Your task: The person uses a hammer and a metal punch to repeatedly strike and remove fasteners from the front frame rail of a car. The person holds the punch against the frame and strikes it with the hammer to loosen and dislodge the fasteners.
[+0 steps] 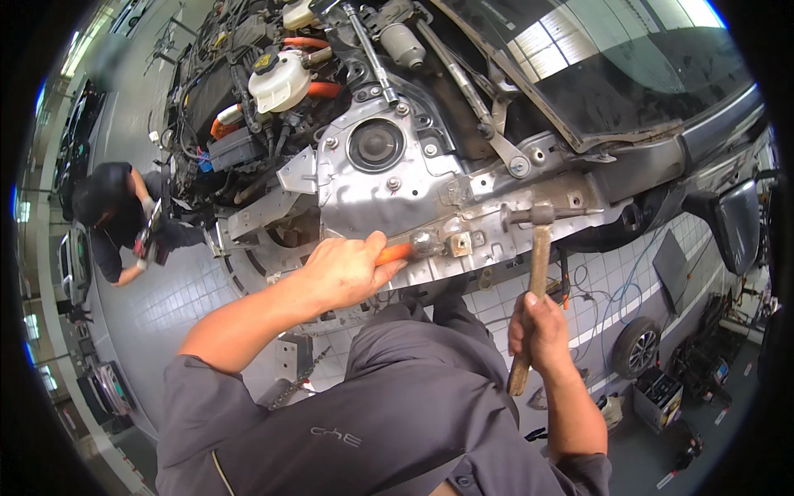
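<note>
Two hands in work: L hand (pixel 343 271) + R hand (pixel 542 331), both bare, over front corner of a car w/ engine bay exposed.
L fingers: clamped on orange-handled tool (pixel 394 253), thumb along grip.
Tool pos: over silver body panel (pixel 356 211), near its lower edge; worn grey metal end points R, just beside small bracket w/ hole (pixel 460 243). Contact w/ panel: can't tell.
R fingers: clamped on wooden handle of hammer (pixel 537 264), low down; butt sticks out below fist.
Hammer pos: handle approx upright in view, head at top, crosswise over panel edge, R of tool & apart from it. Touching metal or just above: can't tell.
Panel: dusty, bolts round a black circular mount (pixel 375 145).
Engine bay: white reservoir (pixel 279 83) w/ black cap, orange hose (pixel 324 89) beside it, wiring + dark parts L of that.
Upper R: windshield (pixel 612 70), glass w/ reflections; side mirror (pixel 734 227) farther R.
Floor, R: loose wheel (pixel 636 347) w/ tyre, blue hose or cable near.
Far L: co-worker (pixel 107 207), dark clothes, gloved, bent over an item, kind unclear; well apart from the hands.
</note>
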Tool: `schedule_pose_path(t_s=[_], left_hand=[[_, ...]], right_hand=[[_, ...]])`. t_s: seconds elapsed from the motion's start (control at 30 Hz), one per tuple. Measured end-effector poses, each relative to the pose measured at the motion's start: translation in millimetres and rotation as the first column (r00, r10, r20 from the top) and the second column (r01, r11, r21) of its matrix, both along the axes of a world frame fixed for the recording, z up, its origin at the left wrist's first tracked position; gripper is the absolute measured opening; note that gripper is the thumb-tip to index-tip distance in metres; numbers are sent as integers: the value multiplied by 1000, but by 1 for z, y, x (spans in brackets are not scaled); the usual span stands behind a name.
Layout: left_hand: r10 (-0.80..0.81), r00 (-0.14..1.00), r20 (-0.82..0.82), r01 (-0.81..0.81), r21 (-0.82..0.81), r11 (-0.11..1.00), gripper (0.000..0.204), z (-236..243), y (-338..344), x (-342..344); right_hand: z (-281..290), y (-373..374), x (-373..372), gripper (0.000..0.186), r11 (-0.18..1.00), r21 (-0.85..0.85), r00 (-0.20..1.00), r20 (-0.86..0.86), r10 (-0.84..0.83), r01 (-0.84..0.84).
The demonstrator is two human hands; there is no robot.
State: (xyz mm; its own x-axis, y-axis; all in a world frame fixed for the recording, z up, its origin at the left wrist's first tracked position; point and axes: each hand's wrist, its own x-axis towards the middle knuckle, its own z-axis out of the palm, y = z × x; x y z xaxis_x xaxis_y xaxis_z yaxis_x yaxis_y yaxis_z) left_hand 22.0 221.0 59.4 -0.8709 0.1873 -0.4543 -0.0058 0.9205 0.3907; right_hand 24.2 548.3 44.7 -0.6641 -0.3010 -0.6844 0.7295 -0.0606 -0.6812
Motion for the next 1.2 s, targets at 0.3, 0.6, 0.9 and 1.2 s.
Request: schedule_pose_path(t_s=[0.3,0.6,0.9,1.2], left_hand=[[165,980,109,-177,109,978,50,-2,10,7],[228,386,894,-894,424,-148,46,-8,-1,47],[-31,552,833,-715,454,-531,37,25,-39,-10],[22,291,957,-528,179,-830,34,30,40,41]], right_hand=[[-13,-12,9,37,993,-116,991,133,29,-14],[-13,-15,20,40,989,-139,977,213,-20,50],[0,-20,14,38,994,-104,980,196,-14,36],[-4,-6,21,39,961,-240,974,207,-85,135]])
